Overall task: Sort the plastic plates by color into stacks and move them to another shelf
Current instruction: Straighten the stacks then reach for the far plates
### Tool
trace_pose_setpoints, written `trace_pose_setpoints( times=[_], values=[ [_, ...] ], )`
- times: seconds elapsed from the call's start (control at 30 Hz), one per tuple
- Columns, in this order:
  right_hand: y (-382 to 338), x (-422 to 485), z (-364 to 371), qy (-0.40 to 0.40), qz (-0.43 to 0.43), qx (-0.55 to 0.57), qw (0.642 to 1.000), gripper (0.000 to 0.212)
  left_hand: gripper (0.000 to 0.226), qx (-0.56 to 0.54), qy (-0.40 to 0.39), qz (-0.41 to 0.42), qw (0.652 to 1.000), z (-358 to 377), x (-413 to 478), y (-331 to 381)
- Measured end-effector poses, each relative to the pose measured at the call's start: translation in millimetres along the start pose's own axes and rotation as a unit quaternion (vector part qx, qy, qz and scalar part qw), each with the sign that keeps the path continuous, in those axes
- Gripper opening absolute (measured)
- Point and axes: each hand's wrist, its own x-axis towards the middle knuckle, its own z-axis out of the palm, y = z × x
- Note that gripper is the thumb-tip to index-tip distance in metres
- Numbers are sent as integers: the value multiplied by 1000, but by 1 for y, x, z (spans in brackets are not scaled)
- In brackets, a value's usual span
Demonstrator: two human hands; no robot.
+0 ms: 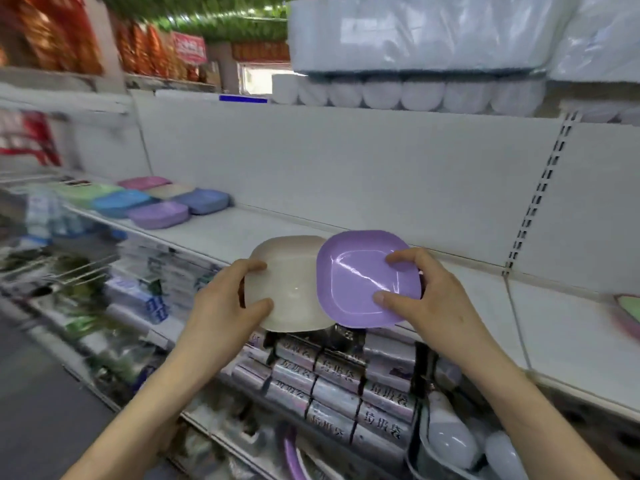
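The left hand [225, 303] grips a beige plate [294, 289] by its left rim, thumb curled over the top edge and fingers underneath. The right hand [429, 299] pinches a purple plate [356, 271] at its right side, thumb and forefinger pressed on the upper face. Both plates are square with rounded corners, held face up in the air just in front of the white shelf [277, 226]; the purple one overlaps the beige one's right edge and lies on top of it there.

Farther left on the same shelf six colour stacks sit close together: a pink stack [143, 182] and a beige stack [169, 190] at the back, a green stack [86, 195], a blue stack [121, 202] and a darker blue stack [204, 200] in the middle, and a purple stack [157, 214] nearest the front. At the far right edge a green plate [630, 306] rests on something pink, mostly cut off.

On the shelf below, silver packets [332, 386] with printed labels lie in banded bundles. Beside them a grey bin [415, 455] holds white bulbs [446, 434]. The top shelf carries plastic-wrapped packs of paper rolls [415, 93]
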Motion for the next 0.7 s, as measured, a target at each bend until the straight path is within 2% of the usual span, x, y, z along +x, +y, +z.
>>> trace_pose_setpoints(
  times=[0.4,0.7],
  values=[
    [-110,57,249,-115,-81,62,988,44,47,65,113,-78,988,-206,-6,-166],
    [-154,101,367,-167,-83,78,979,43,45,70,176,-133,973,-288,3,-256]
  ],
)
